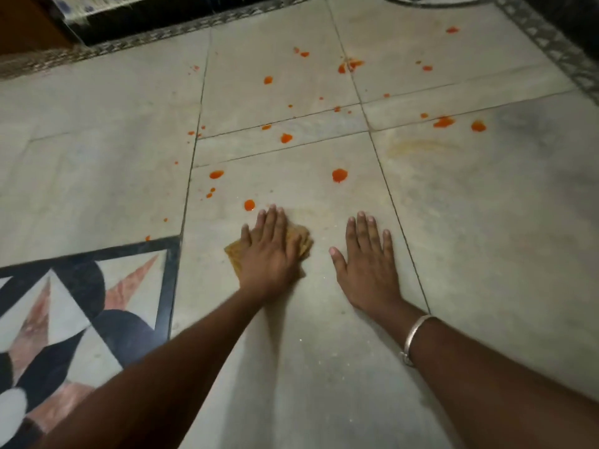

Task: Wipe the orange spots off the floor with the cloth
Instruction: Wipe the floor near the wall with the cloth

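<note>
Pressing cloth [299, 238] under flat left hand [270, 254], fingers straight, prob to scrub twd nearest orange spot [249, 205]; bracing w/ right hand [366, 260] splayed on floor [486, 222], holding nothing

I get a single view, from the wide-angle camera on the person's head. It looks forward and steeply down at the tiled floor [470, 222] from close range, with the cloth [304, 241] near mid-frame. The left hand [269, 251], on the cloth, and the right hand [366, 264], just right of it, reach in from the bottom edge. Beyond the cloth the view runs to the patterned border strip [155, 37]; the dark inlaid panel [97, 286] lies left of the cloth.
</note>
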{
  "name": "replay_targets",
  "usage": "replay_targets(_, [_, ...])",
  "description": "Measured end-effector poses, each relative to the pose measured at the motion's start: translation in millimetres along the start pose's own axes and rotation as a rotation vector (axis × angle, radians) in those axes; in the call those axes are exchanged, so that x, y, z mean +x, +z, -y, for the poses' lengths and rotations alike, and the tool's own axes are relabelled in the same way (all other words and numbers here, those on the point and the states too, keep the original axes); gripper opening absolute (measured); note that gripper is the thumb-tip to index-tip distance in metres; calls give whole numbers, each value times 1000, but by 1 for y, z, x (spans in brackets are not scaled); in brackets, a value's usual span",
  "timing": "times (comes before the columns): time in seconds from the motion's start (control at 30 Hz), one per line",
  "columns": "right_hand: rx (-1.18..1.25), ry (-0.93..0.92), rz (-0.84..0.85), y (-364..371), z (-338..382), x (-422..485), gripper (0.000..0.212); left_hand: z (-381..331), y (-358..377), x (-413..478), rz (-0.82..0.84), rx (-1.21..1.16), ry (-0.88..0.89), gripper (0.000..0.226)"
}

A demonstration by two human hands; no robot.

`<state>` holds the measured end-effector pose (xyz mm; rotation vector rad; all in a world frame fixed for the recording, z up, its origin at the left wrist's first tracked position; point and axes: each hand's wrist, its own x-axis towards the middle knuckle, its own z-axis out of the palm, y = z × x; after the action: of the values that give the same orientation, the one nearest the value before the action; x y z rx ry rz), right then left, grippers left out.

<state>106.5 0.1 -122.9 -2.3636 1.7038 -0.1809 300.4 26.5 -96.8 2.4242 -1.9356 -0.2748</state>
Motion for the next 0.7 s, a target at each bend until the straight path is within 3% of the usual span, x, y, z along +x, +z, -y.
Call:
replay_targets(0.13, [35, -76, -44, 5, 29, -1, 74, -29, 10, -64, 24, -57, -112, 75])
replay_targets(0.33, [20, -48, -95, 15, 35, -2, 65, -8, 6, -15, -7, -20, 52, 73])
replay_targets(0.53, [-20, -34, -99, 14, 39, -5, 66, 22, 12, -55, -57, -75, -226, 72])
replay_targets(0.6, [-28, -23, -100, 14, 40, -5, 66, 2, 16, -69, -14, -47, -188, 75])
replay_targets(0.7, [-38, -30, -93, 13, 39, -5, 66, -13, 10, -43, 20, -38, 16, 77])
